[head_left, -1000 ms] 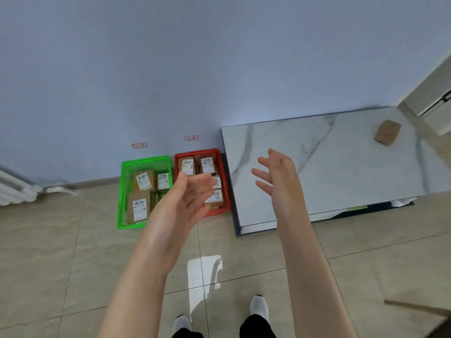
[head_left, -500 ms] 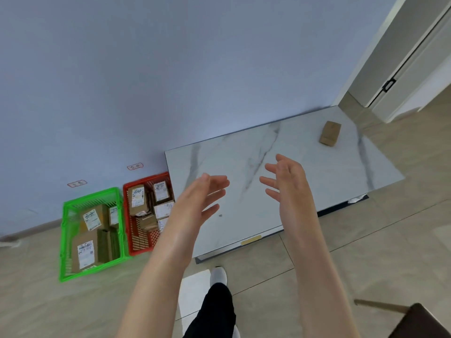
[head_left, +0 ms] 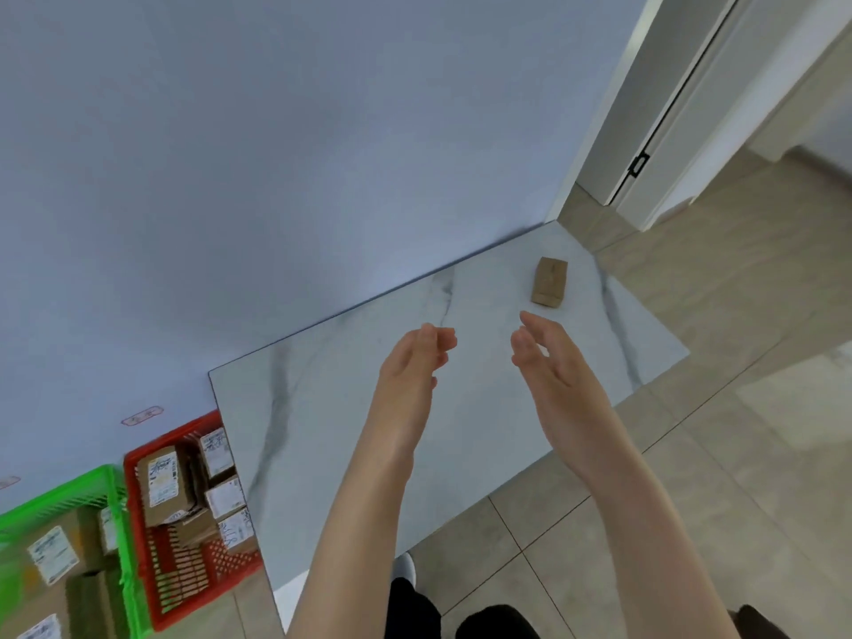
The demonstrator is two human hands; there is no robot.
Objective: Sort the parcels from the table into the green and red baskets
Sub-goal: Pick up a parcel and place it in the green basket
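well, both hands were up over the white desk (head_left: 322, 408). the left hand (head_left: 415, 362) and the right hand (head_left: 548, 357) had loose, relaxed fingers and held nothing. one brown box (head_left: 549, 282) sat near the desk's far corner, just past the right hand. the red basket (head_left: 193, 588) and green basket (head_left: 60, 493) held more boxes (head_left: 161, 486).
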